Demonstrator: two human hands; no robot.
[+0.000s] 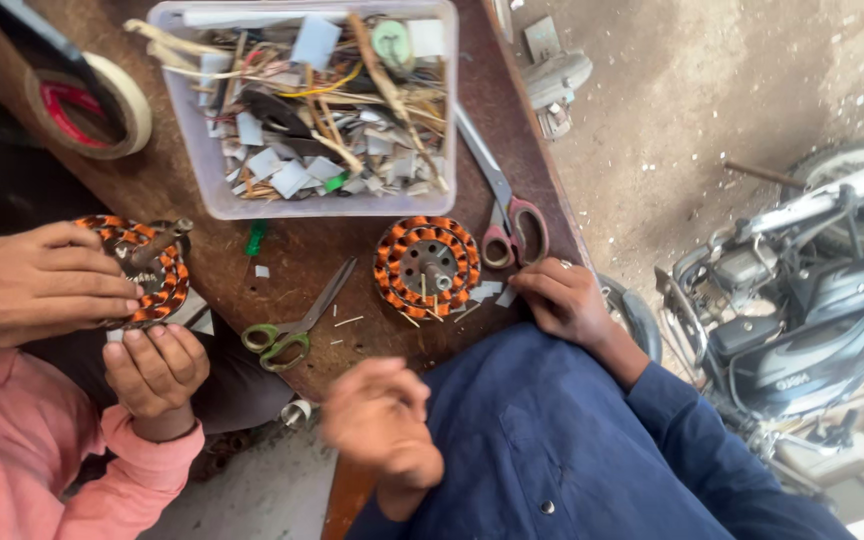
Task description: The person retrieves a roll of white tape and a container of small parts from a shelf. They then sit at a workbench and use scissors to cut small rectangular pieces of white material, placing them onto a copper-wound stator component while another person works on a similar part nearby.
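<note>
A round motor stator (427,267) wound with orange copper wire lies on the brown table (302,250) in front of me. My right hand (564,300) rests on the table edge just right of it, fingers bent, fingertips by small white paper slips (487,291); nothing shows in its grip. My left hand (382,418) is blurred, low over the near table edge above my blue shirt, fingers curled; whether it holds anything is unclear. Green-handled scissors (292,325) lie left of the stator and red-handled scissors (508,225) to its right.
A co-worker in a pink sleeve holds a second wound stator (157,270) with both hands at the left. A clear plastic tub (214,190) of paper slips, wires and sticks stands at the back. A tape roll (102,105) lies far left. A motorcycle (812,300) is parked on the right.
</note>
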